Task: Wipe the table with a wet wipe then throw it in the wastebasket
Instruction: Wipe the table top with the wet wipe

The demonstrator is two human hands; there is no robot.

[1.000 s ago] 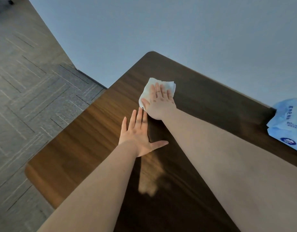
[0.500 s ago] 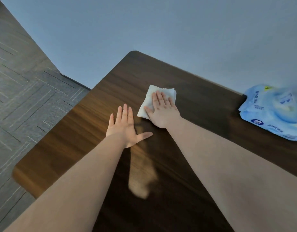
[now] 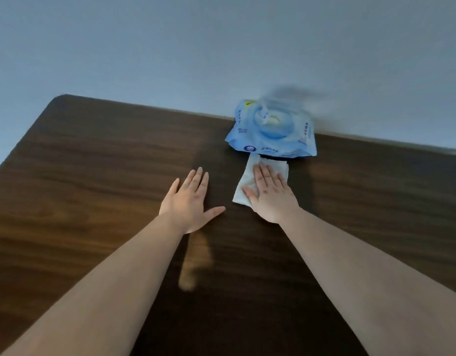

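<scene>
bare left hand flat, palm down, fingers together, thumb splayed, bare right hand flat, fingers spread, both forearms stretched forward

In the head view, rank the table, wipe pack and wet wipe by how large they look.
Largest to smallest:
1. table
2. wipe pack
3. wet wipe, partly hidden under the right hand, so its place below the pack is unsure.

There's a blue pack of wet wipes lying flat at the far edge, right up against a plain pale wall, with its lid flipped open (print's too blurry to read). It throws a smeared shadow on that wall.
</scene>
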